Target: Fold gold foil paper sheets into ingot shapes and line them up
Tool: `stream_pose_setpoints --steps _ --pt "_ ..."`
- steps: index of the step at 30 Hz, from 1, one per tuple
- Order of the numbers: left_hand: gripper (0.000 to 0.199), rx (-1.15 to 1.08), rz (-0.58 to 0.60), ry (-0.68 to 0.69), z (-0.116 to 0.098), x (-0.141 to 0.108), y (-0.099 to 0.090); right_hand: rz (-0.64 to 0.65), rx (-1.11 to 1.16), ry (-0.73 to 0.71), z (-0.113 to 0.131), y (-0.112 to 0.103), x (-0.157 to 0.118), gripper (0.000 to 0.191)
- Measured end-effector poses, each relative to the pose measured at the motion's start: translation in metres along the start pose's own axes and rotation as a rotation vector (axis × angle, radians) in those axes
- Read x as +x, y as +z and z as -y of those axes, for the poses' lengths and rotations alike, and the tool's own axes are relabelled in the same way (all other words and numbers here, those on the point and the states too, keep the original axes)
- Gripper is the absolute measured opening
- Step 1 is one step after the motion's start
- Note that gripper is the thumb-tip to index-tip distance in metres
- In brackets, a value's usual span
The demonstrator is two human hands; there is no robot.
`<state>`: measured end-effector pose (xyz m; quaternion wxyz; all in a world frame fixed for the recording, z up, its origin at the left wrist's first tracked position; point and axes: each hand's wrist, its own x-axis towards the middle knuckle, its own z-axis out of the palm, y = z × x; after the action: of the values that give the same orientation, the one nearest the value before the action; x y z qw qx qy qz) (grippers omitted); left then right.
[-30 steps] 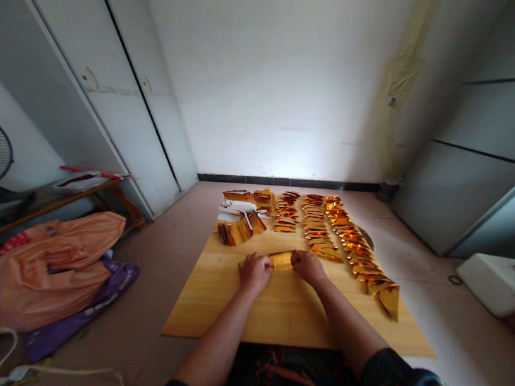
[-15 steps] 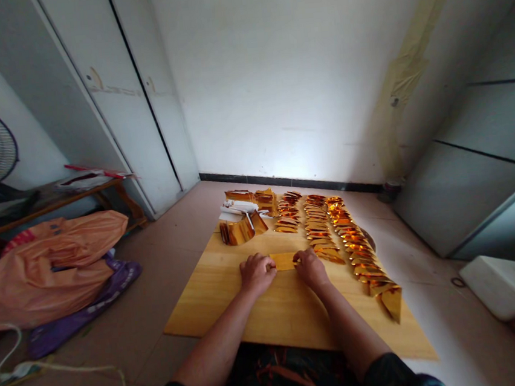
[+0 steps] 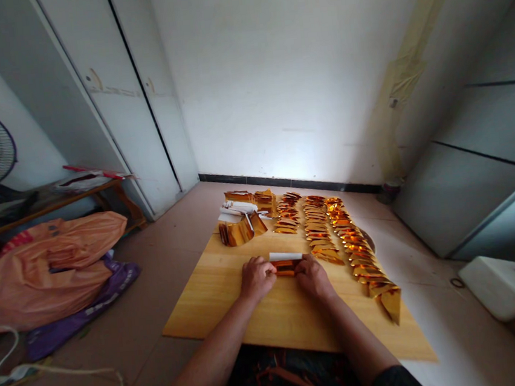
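Between my hands is a sheet of gold foil paper [image 3: 285, 268], its near part rolled or folded over and a white strip of its back showing along the far edge. My left hand [image 3: 257, 278] pinches its left end, fingers closed. At the right end, my right hand [image 3: 313, 277] grips it the same way. The sheet is low over a wooden board [image 3: 214, 306]. Just beyond my right hand, folded gold foil pieces [image 3: 318, 226] stand in rows, with a longer row [image 3: 358, 250] along the board's right side.
Loose gold foil sheets [image 3: 236, 232] and white paper pieces [image 3: 239, 208] lie at the board's far left. An orange bag [image 3: 59, 260] and a purple bag [image 3: 82, 313] rest on the floor at left, near a pale cable [image 3: 74, 369]. A white box [image 3: 507, 284] is at right.
The foil between my hands was flat and gold; now its near part is turned over and a white strip shows at its far edge. Both hands stay in nearly the same place.
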<state>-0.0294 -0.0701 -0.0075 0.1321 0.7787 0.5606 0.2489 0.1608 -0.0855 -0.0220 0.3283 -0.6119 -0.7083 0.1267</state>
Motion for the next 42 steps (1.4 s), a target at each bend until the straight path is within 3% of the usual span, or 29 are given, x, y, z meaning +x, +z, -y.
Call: stream_pose_setpoints --steps 6,10,18,29,32,36,42 --pt "0.005 0.043 -0.01 -0.018 -0.001 0.002 0.002 -0.049 0.009 0.017 0.002 0.001 0.0 0.013" --pt "0.01 0.034 -0.043 -0.03 0.001 0.003 0.005 -0.118 0.005 0.086 0.006 0.0 -0.001 0.009" --pt "0.024 0.025 -0.089 -0.071 0.001 0.002 0.009 -0.156 0.105 0.186 0.009 0.0 -0.004 0.029" --pt "0.034 0.0 -0.099 -0.079 -0.002 0.0 0.006 -0.184 0.192 0.229 0.0 0.006 -0.005 0.038" --pt "0.032 0.01 -0.099 -0.073 -0.002 0.0 0.005 -0.183 0.17 0.194 -0.001 0.007 -0.005 0.033" --pt "0.025 0.02 -0.075 -0.047 -0.002 0.001 0.003 -0.148 0.085 0.045 0.0 0.004 -0.005 0.013" --pt "0.017 0.049 0.001 0.01 0.001 0.0 0.001 -0.084 0.073 -0.075 -0.002 0.001 -0.006 0.021"
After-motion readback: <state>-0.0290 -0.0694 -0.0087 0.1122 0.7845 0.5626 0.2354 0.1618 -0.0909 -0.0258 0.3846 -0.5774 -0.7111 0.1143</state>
